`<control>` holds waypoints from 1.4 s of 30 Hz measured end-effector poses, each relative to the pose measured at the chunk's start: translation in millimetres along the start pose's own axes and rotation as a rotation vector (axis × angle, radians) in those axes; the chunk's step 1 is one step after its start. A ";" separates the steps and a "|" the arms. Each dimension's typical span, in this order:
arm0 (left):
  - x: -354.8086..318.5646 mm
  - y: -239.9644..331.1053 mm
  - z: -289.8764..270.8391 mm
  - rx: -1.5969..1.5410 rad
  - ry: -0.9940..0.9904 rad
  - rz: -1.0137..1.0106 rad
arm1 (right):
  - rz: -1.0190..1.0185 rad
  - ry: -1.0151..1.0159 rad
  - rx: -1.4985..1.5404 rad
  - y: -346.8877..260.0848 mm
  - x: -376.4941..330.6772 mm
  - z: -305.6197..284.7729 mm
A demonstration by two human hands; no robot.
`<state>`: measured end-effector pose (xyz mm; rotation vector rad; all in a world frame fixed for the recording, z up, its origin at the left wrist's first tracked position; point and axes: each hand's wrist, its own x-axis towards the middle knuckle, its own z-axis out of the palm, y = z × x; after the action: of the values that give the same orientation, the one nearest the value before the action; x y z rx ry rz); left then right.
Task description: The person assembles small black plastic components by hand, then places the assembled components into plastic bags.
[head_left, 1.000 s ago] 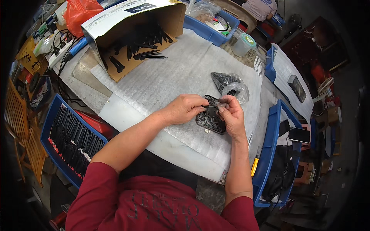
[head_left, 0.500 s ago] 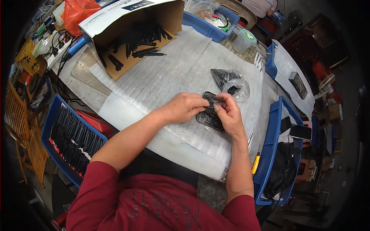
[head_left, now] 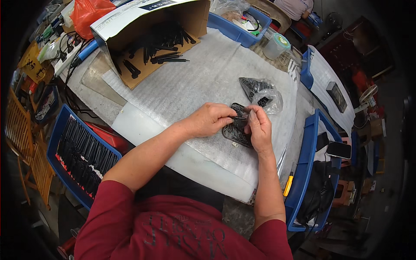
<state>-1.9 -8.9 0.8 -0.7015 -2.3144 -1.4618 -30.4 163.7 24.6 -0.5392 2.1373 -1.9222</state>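
Over a small dark tray (head_left: 236, 135) of thin black pieces, both my hands work close together on the foam-covered table. My left hand (head_left: 209, 120) comes in from the left, its thumb and forefinger pinched at the tray's far part; what they hold is too small to make out. On the tray's right side, my right hand (head_left: 260, 128) has its thumb and fingertips drawn together, and anything in them is hidden. Just beyond lies a clear plastic bag (head_left: 273, 100) with black small parts (head_left: 251, 86) inside. A tiny pale piece (head_left: 235, 144) rests at the tray's near edge.
An open cardboard box (head_left: 143, 80) with black rod-like parts lies at the far left. Blue bins (head_left: 54, 149) stand left and right of the table, the left one full of dark bagged pieces. A yellow-handled screwdriver (head_left: 288, 185) lies by the right bin (head_left: 303, 186).
My right hand's fingers have turned and drawn slightly closer together above the tray. My left hand stays nearly in place; the whole view has shifted a little.
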 end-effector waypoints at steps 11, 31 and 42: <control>1.4 2.7 -0.7 -0.046 -0.048 -0.073 | -0.104 -0.077 -0.280 6.1 0.9 -5.6; -0.1 -1.0 -0.9 -0.016 -0.017 -0.016 | -0.068 -0.014 -0.084 4.9 0.6 2.5; -0.5 -1.5 -0.7 -0.036 -0.024 -0.023 | -0.083 -0.061 -0.230 12.3 1.5 -3.8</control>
<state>-2.3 -10.2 -0.3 -0.7079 -2.3265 -1.5169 -34.8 167.6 13.0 -0.7298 2.3458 -1.6844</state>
